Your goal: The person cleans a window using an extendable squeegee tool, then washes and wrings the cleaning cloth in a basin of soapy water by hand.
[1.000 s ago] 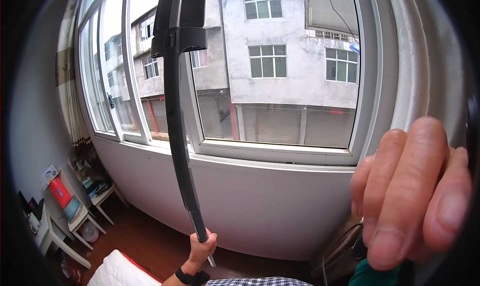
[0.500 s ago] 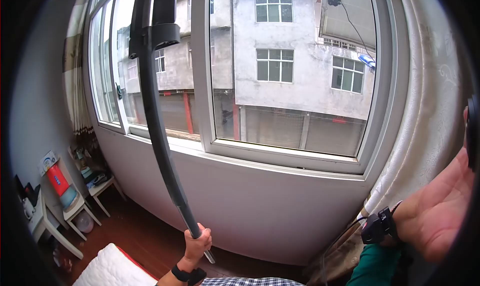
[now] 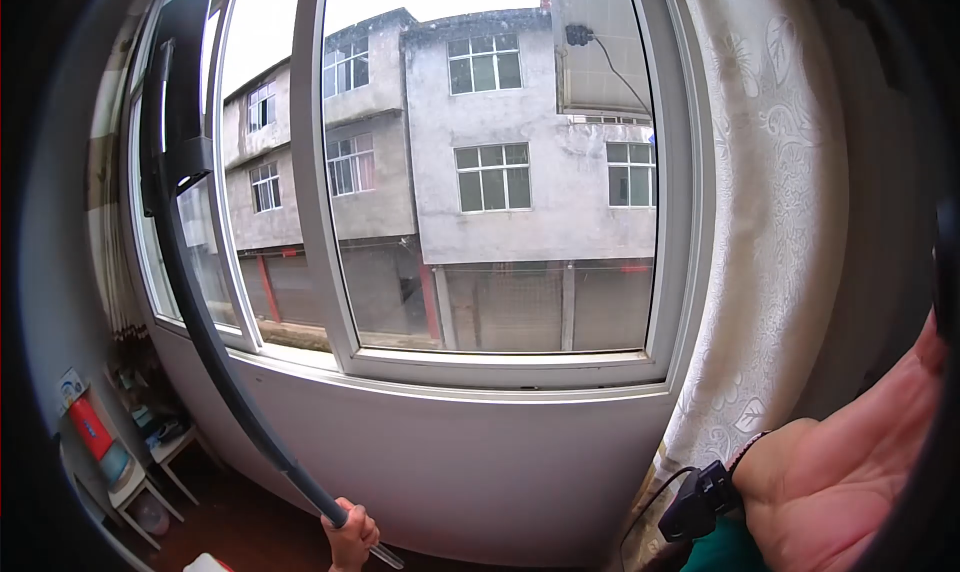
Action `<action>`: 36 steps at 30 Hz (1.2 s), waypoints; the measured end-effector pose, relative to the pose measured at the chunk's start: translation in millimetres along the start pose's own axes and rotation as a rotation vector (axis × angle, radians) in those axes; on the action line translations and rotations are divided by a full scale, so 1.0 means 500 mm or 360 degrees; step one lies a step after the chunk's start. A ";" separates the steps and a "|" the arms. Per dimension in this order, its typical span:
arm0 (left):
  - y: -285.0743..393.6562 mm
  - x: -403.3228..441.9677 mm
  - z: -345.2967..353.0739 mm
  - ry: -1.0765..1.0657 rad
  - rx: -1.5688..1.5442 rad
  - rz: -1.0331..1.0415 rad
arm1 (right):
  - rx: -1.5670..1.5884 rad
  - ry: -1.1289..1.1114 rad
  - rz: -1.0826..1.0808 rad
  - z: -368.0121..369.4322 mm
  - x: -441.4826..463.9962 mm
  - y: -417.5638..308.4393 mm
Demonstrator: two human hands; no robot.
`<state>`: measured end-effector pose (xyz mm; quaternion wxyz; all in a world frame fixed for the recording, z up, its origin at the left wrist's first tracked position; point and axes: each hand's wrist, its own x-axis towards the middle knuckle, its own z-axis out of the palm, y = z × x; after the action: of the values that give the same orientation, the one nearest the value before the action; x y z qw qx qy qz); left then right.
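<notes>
My left hand (image 3: pixel 353 534), low in the view, is wrapped round the lower end of a long dark pole (image 3: pixel 235 397). The pole leans up and to the left in front of the window, and a wide black head (image 3: pixel 183 82) tops it near the left panes. At the lower right my right hand (image 3: pixel 860 462) is raised with its palm showing; its fingers run into the dark edge of the view and are hidden. A black device (image 3: pixel 697 502) with a cable is strapped at the right wrist, above a green sleeve (image 3: pixel 725 549).
A white-framed window (image 3: pixel 500 369) spans the middle, with grey buildings outside. A patterned pale curtain (image 3: pixel 775 202) hangs at its right, another curtain (image 3: pixel 105 202) at its left. White chairs (image 3: pixel 130 482) with items stand on the floor at the lower left.
The pole and my left hand have moved left and lower in the view. My right hand, first close to the camera with bent fingers, has shifted to the right edge, palm showing.
</notes>
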<state>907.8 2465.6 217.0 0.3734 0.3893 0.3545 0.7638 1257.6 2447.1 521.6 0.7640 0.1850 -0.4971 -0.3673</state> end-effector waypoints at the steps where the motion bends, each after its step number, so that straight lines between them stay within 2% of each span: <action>1: -0.001 -0.001 -0.001 0.0009 -0.0005 -0.0031 | -0.0015 -0.0004 -0.0001 -0.002 -0.004 0.002; 14: -0.030 -0.016 0.010 -0.0107 0.0303 -0.0038 | -0.0106 -0.0061 -0.0046 0.013 -0.051 0.006; 19: -0.024 -0.014 0.026 -0.0034 0.0534 -0.0065 | -0.0135 0.0011 -0.0044 0.029 -0.041 0.003; 21: -0.020 -0.015 0.028 -0.0110 0.0541 -0.0075 | -0.0247 0.0123 0.0014 0.028 -0.048 0.005; 22: -0.024 -0.005 0.032 -0.0167 0.0543 -0.0008 | -0.0444 0.0286 0.0133 0.033 -0.067 0.001; 23: -0.026 0.006 0.039 -0.0219 0.0510 0.0011 | 0.0042 -0.0263 0.0227 -0.013 -0.092 -0.008; 24: -0.029 0.013 0.044 -0.0275 0.0483 0.0022 | -0.0123 -0.0354 0.0345 -0.019 -0.129 -0.013; 25: -0.031 0.026 0.055 -0.0330 0.0520 0.0077 | -0.0042 -0.0749 0.0679 -0.053 -0.167 -0.043; 26: -0.019 0.036 0.079 -0.0364 0.0620 0.0117 | -0.0101 -0.1003 0.0805 -0.060 -0.223 -0.066; 27: -0.005 0.050 0.108 -0.0391 0.0557 0.0060 | 0.0088 -0.1024 0.1042 -0.060 -0.298 -0.103; 30: 0.059 0.084 0.207 -0.0504 0.0384 -0.0048 | 0.0367 -0.1516 0.1623 -0.040 -0.459 -0.252; 31: 0.084 0.096 0.239 -0.0597 0.0291 -0.0137 | 0.0400 -0.1517 0.1656 -0.037 -0.494 -0.306; 33: 0.107 0.131 0.292 -0.0871 0.0135 -0.0097 | 0.0434 -0.1519 0.1680 -0.034 -0.559 -0.394; 35: 0.134 0.158 0.353 -0.1018 0.0059 -0.0084 | 0.0526 -0.1418 0.2079 -0.017 -0.606 -0.427; 36: 0.145 0.169 0.385 -0.1050 0.0027 -0.0068 | 0.0530 -0.1414 0.2059 -0.009 -0.617 -0.419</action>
<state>1016.5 2551.4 390.7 0.4806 0.6112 0.2289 0.5857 1110.0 2538.0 191.4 0.5187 -0.1916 -0.8117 0.1880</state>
